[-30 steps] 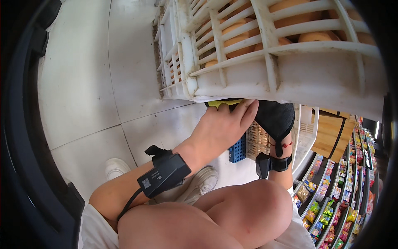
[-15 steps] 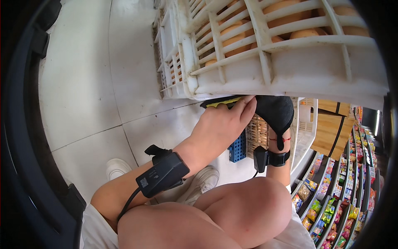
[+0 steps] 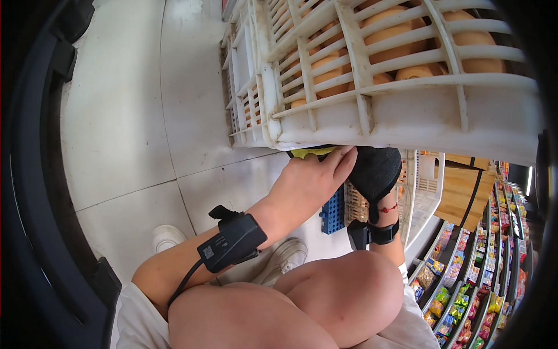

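Black soft material, with a yellow part showing along its far edge, made up the floppy piece (image 3: 375, 171) between the hands, just below the lower edge of the white crate (image 3: 465, 119) in view; whether it touched the crate could not be told, since the crate hid its upper side. The left hand (image 3: 317, 177) had its thumb and forefinger pinched together on this piece near its middle, probably because something so limp needed a firm hold to keep its shape. The right hand was covered by the same piece, so its grip could not be told; only the right forearm (image 3: 392, 200) showed, rising behind a narrow dangling end, with a red bracelet (image 3: 387, 208) and a black wristband (image 3: 383, 234). A black box (image 3: 232, 241) was strapped higher up on the left forearm, clear of the fingers, perhaps so that it would not hinder them. The bent knees (image 3: 360, 296) were close beneath, a low posture that seemed to suit work held beside the crate. Behind the slats, which presumably kept them in while leaving them visible, were rounded brown things (image 3: 418, 72) that looked like eggs. Near the right forearm, a blue perforated container (image 3: 333, 214) stood low beside a tan slatted basket (image 3: 356, 205), and shelves (image 3: 459, 291) of bright packets filled the lower right, ranged in rows, likely for easy picking.
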Motion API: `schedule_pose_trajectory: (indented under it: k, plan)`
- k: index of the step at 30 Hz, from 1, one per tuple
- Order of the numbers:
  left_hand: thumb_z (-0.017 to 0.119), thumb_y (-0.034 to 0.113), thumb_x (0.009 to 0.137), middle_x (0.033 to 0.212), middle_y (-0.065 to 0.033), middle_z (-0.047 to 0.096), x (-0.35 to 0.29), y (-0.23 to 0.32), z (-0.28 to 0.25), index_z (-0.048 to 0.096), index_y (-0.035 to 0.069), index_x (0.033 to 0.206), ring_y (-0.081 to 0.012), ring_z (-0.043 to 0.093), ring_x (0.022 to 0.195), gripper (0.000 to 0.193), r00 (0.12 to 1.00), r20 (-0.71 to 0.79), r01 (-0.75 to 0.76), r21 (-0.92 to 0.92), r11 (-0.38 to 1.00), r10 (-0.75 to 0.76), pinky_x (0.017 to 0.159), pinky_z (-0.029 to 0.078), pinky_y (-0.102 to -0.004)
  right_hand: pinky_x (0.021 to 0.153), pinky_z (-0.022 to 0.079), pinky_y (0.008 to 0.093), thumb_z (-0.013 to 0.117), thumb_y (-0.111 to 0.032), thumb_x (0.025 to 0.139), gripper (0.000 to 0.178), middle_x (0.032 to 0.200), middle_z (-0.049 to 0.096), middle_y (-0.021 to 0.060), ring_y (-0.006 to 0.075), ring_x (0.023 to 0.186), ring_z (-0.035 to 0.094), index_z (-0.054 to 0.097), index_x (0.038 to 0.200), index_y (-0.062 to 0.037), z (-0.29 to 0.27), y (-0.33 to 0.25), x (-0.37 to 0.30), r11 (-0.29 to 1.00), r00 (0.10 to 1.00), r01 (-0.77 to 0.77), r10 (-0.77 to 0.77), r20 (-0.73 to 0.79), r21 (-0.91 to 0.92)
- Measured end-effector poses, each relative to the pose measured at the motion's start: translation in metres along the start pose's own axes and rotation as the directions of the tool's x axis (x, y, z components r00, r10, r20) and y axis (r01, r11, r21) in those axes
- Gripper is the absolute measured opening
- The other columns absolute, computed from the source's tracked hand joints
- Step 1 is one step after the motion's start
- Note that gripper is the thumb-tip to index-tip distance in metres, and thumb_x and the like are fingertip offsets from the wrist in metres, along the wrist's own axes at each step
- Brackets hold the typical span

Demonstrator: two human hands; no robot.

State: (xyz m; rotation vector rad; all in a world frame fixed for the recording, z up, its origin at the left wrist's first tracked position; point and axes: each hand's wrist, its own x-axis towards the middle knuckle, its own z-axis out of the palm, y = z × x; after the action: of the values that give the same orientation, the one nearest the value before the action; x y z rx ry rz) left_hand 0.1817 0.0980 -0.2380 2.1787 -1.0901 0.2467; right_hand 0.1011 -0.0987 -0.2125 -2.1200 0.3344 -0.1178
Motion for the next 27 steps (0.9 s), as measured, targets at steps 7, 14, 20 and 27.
schedule_pose_trajectory:
  k: [7, 14, 20, 27]
  plan:
    - [0.059, 0.005, 0.076, 0.132, -0.0113, 0.054, 0.010, 0.005, -0.004, 0.046, -0.001, 0.136, -0.0166, 0.059, 0.064, 0.062, 1.000, 0.024, -0.014, -0.023, 1.000, 0.014, 0.055, 0.051, -0.0274, 0.088, 0.050, 0.0360, 0.066, -0.024, 0.090, 0.026, 0.110, 0.068, 0.0051, 0.0235, 0.106, 0.062, 0.064, 0.110, -0.0066, -0.050, -0.052, 0.062, 0.999, 0.992, -0.052, 0.050, 0.119, 0.014]
    - [0.058, 0.005, 0.076, 0.132, -0.0102, 0.054, -0.001, 0.000, -0.003, 0.046, -0.001, 0.136, -0.0161, 0.058, 0.064, 0.062, 1.000, 0.026, -0.001, 0.038, 0.999, 0.000, 0.055, 0.050, -0.0266, 0.096, 0.046, 0.0349, 0.058, -0.023, 0.096, 0.032, 0.122, 0.061, 0.0067, 0.0222, 0.115, 0.056, 0.058, 0.122, -0.0040, -0.033, -0.022, 0.043, 0.992, 0.998, -0.068, 0.067, 0.010, 0.102]
    - [0.058, 0.004, 0.075, 0.131, -0.0105, 0.055, -0.001, 0.001, -0.001, 0.048, -0.002, 0.134, -0.0160, 0.059, 0.065, 0.060, 1.000, 0.009, 0.002, 0.015, 1.000, -0.002, 0.055, 0.050, -0.0270, 0.100, 0.044, 0.0354, 0.056, -0.023, 0.097, 0.037, 0.128, 0.058, 0.0086, 0.0231, 0.118, 0.055, 0.053, 0.128, -0.0028, -0.032, -0.005, 0.033, 0.942, 0.994, -0.103, 0.107, 0.005, 0.321]
    - [0.059, 0.004, 0.075, 0.130, -0.0108, 0.055, -0.005, -0.002, 0.002, 0.048, -0.002, 0.134, -0.0165, 0.059, 0.064, 0.061, 1.000, 0.020, 0.016, -0.024, 1.000, -0.016, 0.056, 0.050, -0.0268, 0.104, 0.042, 0.0360, 0.053, -0.023, 0.098, 0.043, 0.135, 0.054, 0.0108, 0.0243, 0.122, 0.052, 0.048, 0.135, -0.0013, -0.028, 0.015, 0.009, 0.817, 0.972, -0.168, 0.230, -0.044, 0.552]
